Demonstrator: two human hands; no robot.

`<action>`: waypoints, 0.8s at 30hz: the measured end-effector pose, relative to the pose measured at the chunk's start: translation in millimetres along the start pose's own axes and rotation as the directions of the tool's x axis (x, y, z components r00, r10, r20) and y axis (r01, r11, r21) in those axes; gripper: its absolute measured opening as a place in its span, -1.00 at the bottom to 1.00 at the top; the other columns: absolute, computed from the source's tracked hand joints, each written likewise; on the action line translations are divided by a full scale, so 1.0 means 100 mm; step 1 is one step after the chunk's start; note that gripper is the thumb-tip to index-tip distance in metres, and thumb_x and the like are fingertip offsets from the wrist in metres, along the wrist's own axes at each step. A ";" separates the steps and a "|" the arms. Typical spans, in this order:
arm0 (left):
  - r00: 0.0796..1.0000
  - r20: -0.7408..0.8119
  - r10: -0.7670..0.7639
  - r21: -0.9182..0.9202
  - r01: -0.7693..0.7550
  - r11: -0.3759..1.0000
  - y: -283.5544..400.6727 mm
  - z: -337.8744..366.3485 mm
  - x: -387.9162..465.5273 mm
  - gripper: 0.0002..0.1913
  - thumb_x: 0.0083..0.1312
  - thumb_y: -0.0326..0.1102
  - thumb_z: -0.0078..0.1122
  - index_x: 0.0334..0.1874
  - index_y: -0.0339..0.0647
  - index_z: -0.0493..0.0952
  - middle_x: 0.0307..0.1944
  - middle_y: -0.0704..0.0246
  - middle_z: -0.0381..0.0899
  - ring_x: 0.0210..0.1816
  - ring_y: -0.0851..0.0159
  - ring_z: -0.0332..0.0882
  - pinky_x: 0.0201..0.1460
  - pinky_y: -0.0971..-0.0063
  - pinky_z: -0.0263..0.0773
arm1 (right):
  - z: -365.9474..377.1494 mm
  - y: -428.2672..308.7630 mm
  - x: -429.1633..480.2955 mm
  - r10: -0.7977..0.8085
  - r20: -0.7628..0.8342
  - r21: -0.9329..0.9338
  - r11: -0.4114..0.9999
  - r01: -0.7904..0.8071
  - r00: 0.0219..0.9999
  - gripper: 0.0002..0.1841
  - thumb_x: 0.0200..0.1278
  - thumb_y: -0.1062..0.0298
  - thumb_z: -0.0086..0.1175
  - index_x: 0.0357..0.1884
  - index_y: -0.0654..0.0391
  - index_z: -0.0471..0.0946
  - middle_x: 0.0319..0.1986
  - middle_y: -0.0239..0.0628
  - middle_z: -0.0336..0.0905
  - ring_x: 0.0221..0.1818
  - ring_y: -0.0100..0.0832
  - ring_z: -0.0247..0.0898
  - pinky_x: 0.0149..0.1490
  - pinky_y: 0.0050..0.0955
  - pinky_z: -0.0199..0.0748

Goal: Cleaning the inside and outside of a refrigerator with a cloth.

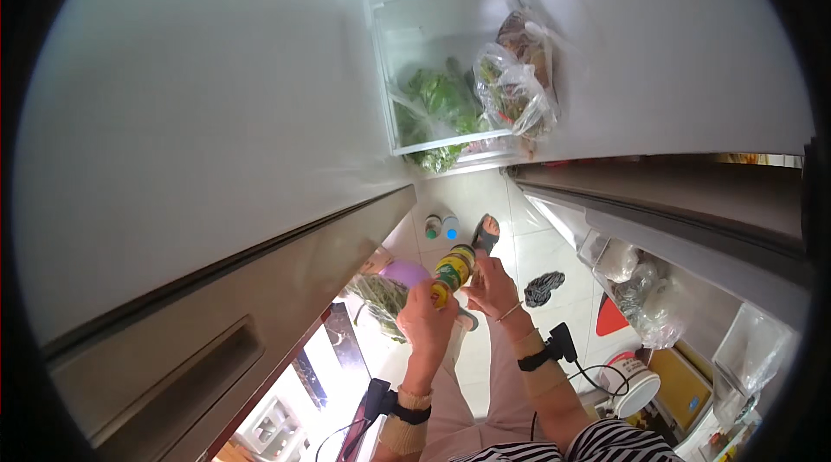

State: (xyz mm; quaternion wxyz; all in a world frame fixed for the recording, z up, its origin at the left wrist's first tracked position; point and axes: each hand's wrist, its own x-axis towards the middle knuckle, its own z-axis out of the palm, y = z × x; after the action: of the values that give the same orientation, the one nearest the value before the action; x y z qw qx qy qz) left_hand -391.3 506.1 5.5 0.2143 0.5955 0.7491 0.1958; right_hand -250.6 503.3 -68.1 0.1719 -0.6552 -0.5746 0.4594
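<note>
In front of my legs, my left hand (425, 319) grips the yellow-capped end of a container with a yellow and green label (452, 269). A dark lid (463, 250) shows at its far end; whether this is one container or two end to end, I cannot tell. My right hand (495, 290) is close against the right side of the container, fingers curled. Something brownish shows between its thumb and fingers, and its grip is partly hidden. Beyond the hands, an open refrigerator holds leafy greens (435, 98) under a glass shelf (448, 137) and plastic-bagged produce (516, 82).
Two capped bottles (441, 227) stand on the tiled floor near my sandalled foot (487, 231). A black striped bag (544, 288) lies to the right. Open refrigerator doors flank me; the right door (682, 228) holds bagged items (643, 293). A white bucket (633, 387) stands below.
</note>
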 end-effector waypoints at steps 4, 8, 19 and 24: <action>0.987 0.013 -0.158 0.022 0.158 0.987 -0.39 0.29 -0.10 -0.74 -0.07 -0.31 0.27 -0.34 -0.14 0.42 -0.47 0.30 0.51 -0.50 0.16 0.51 -0.50 0.34 0.37 | 0.11 0.42 -0.11 0.136 0.081 0.046 0.989 -0.140 0.987 -0.60 -0.07 0.21 0.21 -0.15 0.12 0.45 -0.28 -0.12 0.45 -0.24 -0.20 0.45 -0.17 -0.34 0.44; 0.959 0.037 -0.281 0.159 0.272 0.949 -0.89 0.58 -0.06 -0.72 -0.06 -0.29 0.25 -0.34 -0.16 0.40 -0.48 0.23 0.51 -0.46 0.06 0.50 -0.45 0.25 0.36 | 0.07 0.60 -0.09 0.075 0.039 0.014 0.997 -0.076 0.996 -0.63 -0.03 0.22 0.18 -0.15 0.12 0.45 -0.29 -0.13 0.47 -0.26 -0.21 0.46 -0.18 -0.34 0.44; 0.896 0.073 -0.438 0.293 0.400 0.868 -2.30 2.07 0.25 -0.69 -0.04 -0.31 0.21 -0.26 -0.14 0.33 -0.45 0.15 0.50 -0.41 -0.02 0.50 -0.40 0.15 0.35 | 0.15 0.76 0.25 0.447 0.219 0.940 0.142 -0.311 0.867 -0.66 0.06 0.60 -0.19 -0.08 0.37 0.42 -0.18 -0.16 0.48 -0.15 -0.40 0.45 -0.04 -0.48 0.45; 0.867 0.071 -0.493 0.338 0.444 0.829 -2.52 2.52 0.27 -0.66 -0.01 -0.31 0.22 -0.22 -0.13 0.31 -0.41 0.15 0.50 -0.37 -0.01 0.51 -0.38 0.14 0.35 | 0.31 0.88 0.30 0.472 0.259 0.951 0.026 -0.307 0.843 -0.51 -0.02 0.62 -0.25 0.07 0.38 0.30 -0.03 -0.09 0.39 -0.02 -0.35 0.38 0.09 -0.45 0.38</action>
State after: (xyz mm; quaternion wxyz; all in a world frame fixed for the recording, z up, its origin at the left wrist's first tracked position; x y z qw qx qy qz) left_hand -460.5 488.5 -344.9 0.2172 0.4324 0.8746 -0.0304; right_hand -225.3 496.4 -162.2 0.4550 -0.5433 0.0752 0.7015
